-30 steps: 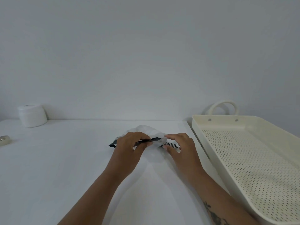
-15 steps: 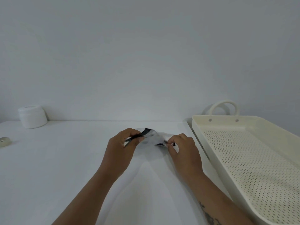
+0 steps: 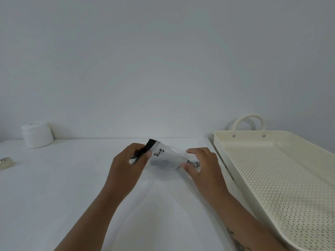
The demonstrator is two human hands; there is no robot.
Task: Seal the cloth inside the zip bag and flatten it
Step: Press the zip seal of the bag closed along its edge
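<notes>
A frosted, translucent plastic zip bag [image 3: 167, 158], smooth and faintly sheened, has a matt black band [image 3: 149, 146] along its closure end and a small black printed label. A darker, soft-looking mass, the cloth [image 3: 163, 163], shows dimly through the film. The table [image 3: 63, 187] beneath is covered in matt white material with faint creases. To the right sits a cream tray [image 3: 272, 178], apparently matt plastic or coated metal, its floor perforated with small holes and two metal rivets below a smooth loop handle. Far left stands a white, slightly glossy plastic jar [image 3: 37, 134].
</notes>
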